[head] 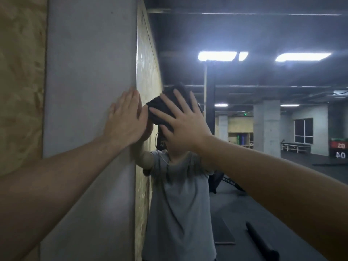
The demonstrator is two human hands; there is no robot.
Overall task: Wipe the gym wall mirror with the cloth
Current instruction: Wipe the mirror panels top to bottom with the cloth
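While the wipe is under way, the left hand [126,119] lies flat on the grey pillar [90,110] just left of the mirror [244,129], fingers straight and together, holding nothing; judged as a brace to steady the body during the reach. Left of the pillar runs a chipboard wall panel [20,81]. At the mirror's left edge the pillar's side face shows reflected. Just right of that edge, the right hand [180,125] presses the dark cloth [162,108] flat against the glass, fingers spread and straight over the bunched fabric, so the palm loads the cloth evenly. The cloth sits at roughly head height on the mirror, covering the reflected head of the person; the reflected grey T-shirt [178,194] shows below it. Further right in the mirror: ceiling lights [218,55], a concrete column [266,127], a bench [295,146], a numbered box [339,150], and a dark roller [261,242] on the floor, all reflections. Nothing blocks the glass to the right; the pillar bounds strokes on the left.
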